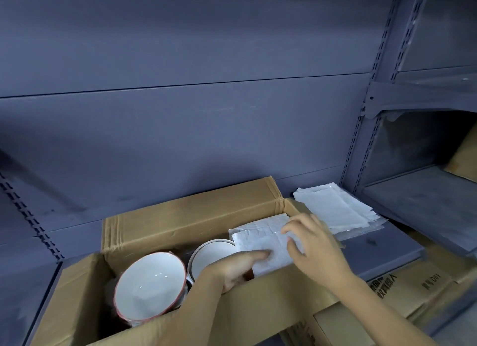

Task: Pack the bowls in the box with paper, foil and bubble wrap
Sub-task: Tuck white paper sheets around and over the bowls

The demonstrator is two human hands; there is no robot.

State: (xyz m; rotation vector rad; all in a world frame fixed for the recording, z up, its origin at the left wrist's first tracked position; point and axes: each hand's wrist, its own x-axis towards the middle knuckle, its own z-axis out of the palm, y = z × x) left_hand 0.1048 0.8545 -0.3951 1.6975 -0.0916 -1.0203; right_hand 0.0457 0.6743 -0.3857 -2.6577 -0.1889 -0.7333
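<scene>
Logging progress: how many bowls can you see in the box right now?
2: a red-rimmed bowl at the left of the box, a second bowl mid-box beside the paper. More may be hidden under it.

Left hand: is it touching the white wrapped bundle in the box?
Touching. Head view shows the left hand with a finger lying on the white wrapped bundle.
</scene>
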